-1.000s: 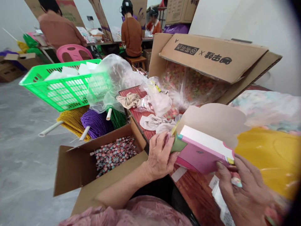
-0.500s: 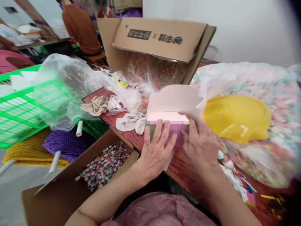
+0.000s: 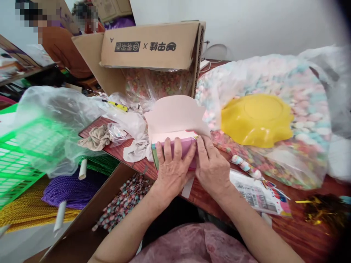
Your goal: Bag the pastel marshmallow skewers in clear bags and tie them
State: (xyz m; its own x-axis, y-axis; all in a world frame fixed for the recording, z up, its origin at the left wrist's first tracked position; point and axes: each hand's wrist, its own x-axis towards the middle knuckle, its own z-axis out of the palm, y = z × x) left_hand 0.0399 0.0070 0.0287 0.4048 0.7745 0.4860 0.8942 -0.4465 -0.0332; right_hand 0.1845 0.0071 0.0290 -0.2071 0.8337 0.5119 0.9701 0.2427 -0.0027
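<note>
A small cardboard gift box [image 3: 175, 133] stands on the table in front of me, with a purple front, a green side and a pale scalloped flap raised at its back. My left hand [image 3: 171, 164] holds the box by its purple front, its fingers spread over the upper edge. At the right front corner, my right hand [image 3: 212, 166] grips the box with fingers close together and bent. Its thumb is mostly hidden beside the left hand. A crumpled white cloth [image 3: 135, 150] lies just left of the box.
Behind is a large open carton [image 3: 148, 47] with bagged candy. To the right, a yellow scalloped plate [image 3: 257, 120] lies on a bag of pastel sweets [image 3: 309, 109]. A carton of beaded picks [image 3: 120, 204], bead strings [image 3: 65, 190] and a green basket [image 3: 24, 157] fill the left.
My view has turned to the right, so surroundings appear further left. My right hand has moved closer to the left hand at the box's corner. Both hands stay on the box.
</note>
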